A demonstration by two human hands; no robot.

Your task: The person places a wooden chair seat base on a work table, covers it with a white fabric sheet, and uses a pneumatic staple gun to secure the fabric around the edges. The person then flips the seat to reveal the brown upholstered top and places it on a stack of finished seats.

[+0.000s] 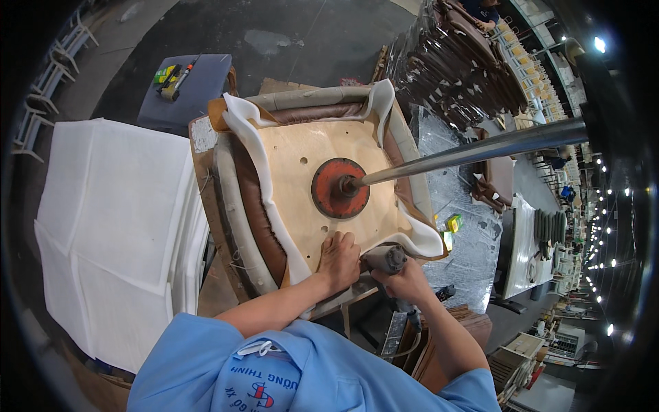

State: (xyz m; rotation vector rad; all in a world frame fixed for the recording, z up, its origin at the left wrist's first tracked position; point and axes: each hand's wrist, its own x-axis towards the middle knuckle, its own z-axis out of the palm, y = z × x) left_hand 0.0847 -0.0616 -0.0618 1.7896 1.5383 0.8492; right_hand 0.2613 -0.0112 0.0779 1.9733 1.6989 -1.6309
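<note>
A plywood seat board [295, 151] lies under a round red press disc [328, 180] on a shiny metal rod [467, 150]. White padding [264, 161] and a brown cover [252, 199] stand up round the board's sides, inside a grey padded rim [237, 213]. My left hand [340, 263] rests at the board's near edge with its fingers curled down; what they grip, if anything, is hidden. Close to its right, my right hand [405, 280] is wrapped round a staple gun [386, 259]. The gun's nose points left, at the near edge beside my left hand.
White foam sheets [110, 213] are stacked on the left. A grey-topped stand [185, 89] holds a tool and small boxes. Yellow-green boxes [453, 223] lie on a plastic-covered table [446, 151] at the right. Brown covers [460, 62] are piled behind it. A hose hangs below the gun.
</note>
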